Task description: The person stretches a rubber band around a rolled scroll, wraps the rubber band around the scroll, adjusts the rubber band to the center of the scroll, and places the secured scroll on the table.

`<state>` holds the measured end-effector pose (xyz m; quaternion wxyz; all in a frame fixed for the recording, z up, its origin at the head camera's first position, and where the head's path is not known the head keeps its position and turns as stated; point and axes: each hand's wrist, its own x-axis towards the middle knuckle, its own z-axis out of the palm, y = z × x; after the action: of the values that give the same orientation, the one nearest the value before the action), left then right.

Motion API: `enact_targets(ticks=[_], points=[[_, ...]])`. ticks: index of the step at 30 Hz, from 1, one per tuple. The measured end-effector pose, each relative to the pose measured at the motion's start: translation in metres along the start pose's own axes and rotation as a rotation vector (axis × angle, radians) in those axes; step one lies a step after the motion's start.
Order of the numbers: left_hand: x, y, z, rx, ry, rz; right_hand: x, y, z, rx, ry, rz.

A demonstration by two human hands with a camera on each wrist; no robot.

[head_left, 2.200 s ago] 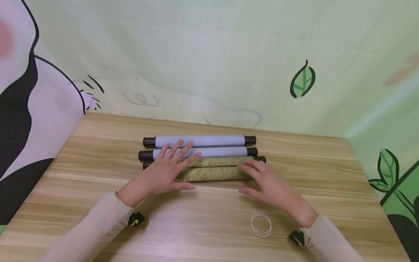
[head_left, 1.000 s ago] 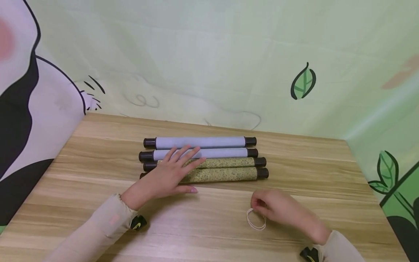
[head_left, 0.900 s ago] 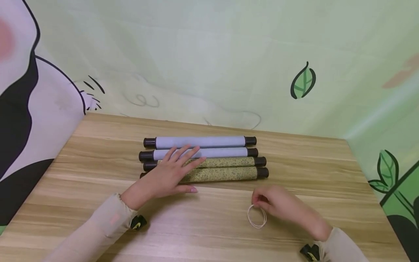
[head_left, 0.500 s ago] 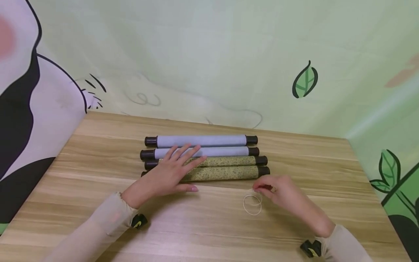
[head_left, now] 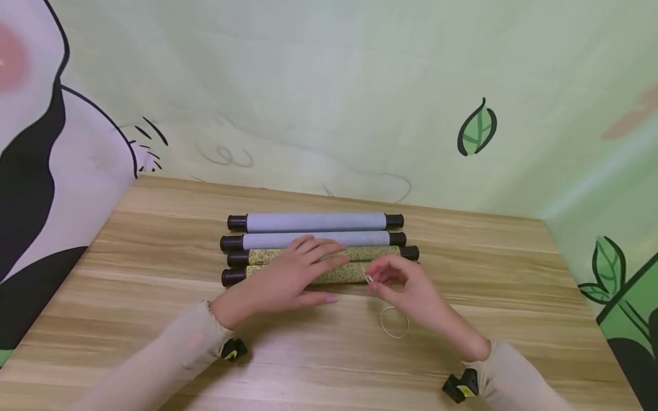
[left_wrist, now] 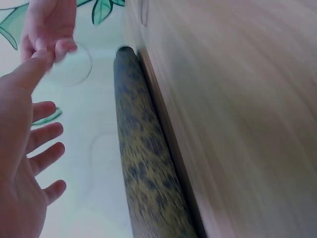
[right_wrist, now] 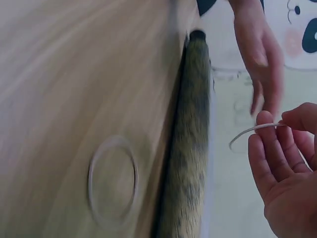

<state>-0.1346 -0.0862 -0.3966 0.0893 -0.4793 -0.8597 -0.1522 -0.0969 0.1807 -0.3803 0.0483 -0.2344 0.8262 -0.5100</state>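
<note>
Two patterned olive-gold scrolls with black end knobs lie side by side, the nearer scroll (head_left: 336,276) close to the person and the other patterned scroll (head_left: 372,253) just behind. My left hand (head_left: 285,279) hovers over them, fingers extended and holding nothing; the left wrist view shows it raised off the scroll. Between thumb and fingertips, my right hand (head_left: 413,288) pinches a thin white rubber band (right_wrist: 242,133) above the nearer scroll's right part. A second rubber band (head_left: 381,321) lies on the table below that hand. The hands' fingertips come near each other.
Behind the patterned pair lie two pale blue scrolls with black knobs, a middle one (head_left: 354,238) and a far one (head_left: 316,222). The wooden table (head_left: 154,228) ends at a printed cloth backdrop (head_left: 329,103) behind and at both sides.
My right hand left the scrolls, picked up the looped bands from the table, then moved up-left with one, while the other lies on the table. My left hand lifted and shifted right.
</note>
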Motion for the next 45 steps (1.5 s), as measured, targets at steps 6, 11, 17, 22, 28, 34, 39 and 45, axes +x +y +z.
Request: enact_targets(ticks=[6, 11, 17, 22, 28, 34, 39, 45], points=[[0.011, 0.011, 0.002, 0.037, 0.020, 0.069, 0.010, -0.004, 0.019, 0.298, -0.078, 0.079], [0.010, 0.010, 0.008, 0.063, 0.021, 0.039, 0.011, -0.005, 0.027, 0.552, -0.129, 0.102], [0.009, 0.003, 0.000, 0.060, 0.139, -0.100, 0.007, -0.004, 0.037, 0.840, -0.302, 0.237], [0.009, 0.003, -0.008, 0.004, 0.330, -0.139, 0.003, -0.001, 0.045, 0.725, -0.464, 0.438], [0.011, 0.019, -0.006, -0.060, 0.342, 0.124, 0.010, 0.001, 0.039, 0.476, -0.322, 0.497], [0.013, 0.044, 0.002, 0.056, 0.258, 0.363, 0.017, -0.005, 0.034, 0.429, -0.093, 0.535], [0.010, 0.054, 0.009, 0.177, 0.191, 0.396, 0.020, -0.009, 0.037, 0.614, 0.014, 0.542], [0.007, 0.055, 0.012, 0.157, 0.243, 0.394, 0.020, -0.006, 0.037, 0.588, -0.053, 0.411]])
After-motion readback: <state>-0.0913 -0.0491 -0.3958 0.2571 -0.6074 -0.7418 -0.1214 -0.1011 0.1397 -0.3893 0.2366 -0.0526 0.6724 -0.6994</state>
